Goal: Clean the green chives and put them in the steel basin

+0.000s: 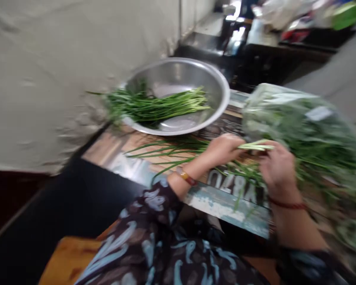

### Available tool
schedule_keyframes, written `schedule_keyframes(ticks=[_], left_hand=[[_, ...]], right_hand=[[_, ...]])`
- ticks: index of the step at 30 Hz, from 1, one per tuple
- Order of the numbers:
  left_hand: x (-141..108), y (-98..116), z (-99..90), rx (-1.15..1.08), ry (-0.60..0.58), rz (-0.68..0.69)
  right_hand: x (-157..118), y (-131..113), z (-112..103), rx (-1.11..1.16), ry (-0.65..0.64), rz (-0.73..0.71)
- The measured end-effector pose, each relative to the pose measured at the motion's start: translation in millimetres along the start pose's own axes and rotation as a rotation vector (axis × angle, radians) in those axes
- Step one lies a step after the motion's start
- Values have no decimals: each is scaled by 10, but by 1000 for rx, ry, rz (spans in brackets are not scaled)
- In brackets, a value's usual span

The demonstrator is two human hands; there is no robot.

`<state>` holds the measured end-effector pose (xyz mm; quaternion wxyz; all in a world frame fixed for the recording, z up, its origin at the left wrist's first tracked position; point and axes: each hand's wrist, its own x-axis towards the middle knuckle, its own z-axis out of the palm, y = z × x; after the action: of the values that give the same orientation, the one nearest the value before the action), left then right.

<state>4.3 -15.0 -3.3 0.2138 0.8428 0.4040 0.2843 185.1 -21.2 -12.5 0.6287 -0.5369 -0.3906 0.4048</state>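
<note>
My left hand (224, 148) is closed around a small bunch of garlic chives (250, 146). Their long green leaves trail to the left over the table, and the pale stem ends stick out to the right. At those pale ends, the fingers of my right hand (277, 166) are closed in a pinch. Behind my left hand is a wide steel basin (224, 101) with a larger bunch of chives (166, 105) lying in it, leaves hanging over its left rim. Loose green bits (240, 170) lie below my hands.
A clear plastic bag (264, 95) full of greens stands at the right. The table top (201, 204) is covered with worn printed sheets. A wall (77, 59) rises at the left; a blurred dark shelf with bags and a green item (348, 16) is behind.
</note>
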Motion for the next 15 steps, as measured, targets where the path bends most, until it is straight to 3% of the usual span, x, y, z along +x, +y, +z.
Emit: schedule_keyframes(ticks=[4, 7, 11, 15], left_hand=[[80, -134, -23, -119, 59, -128], [110, -181, -39, -194, 41, -146], [96, -133, -65, -236, -12, -160], [105, -98, -78, -295, -76, -170]], right_hand=[[282, 5, -210, 146, -87, -63], [312, 27, -298, -4, -168, -187], [199, 97, -201, -215, -348, -234], [176, 103, -120, -389, -349, -344]])
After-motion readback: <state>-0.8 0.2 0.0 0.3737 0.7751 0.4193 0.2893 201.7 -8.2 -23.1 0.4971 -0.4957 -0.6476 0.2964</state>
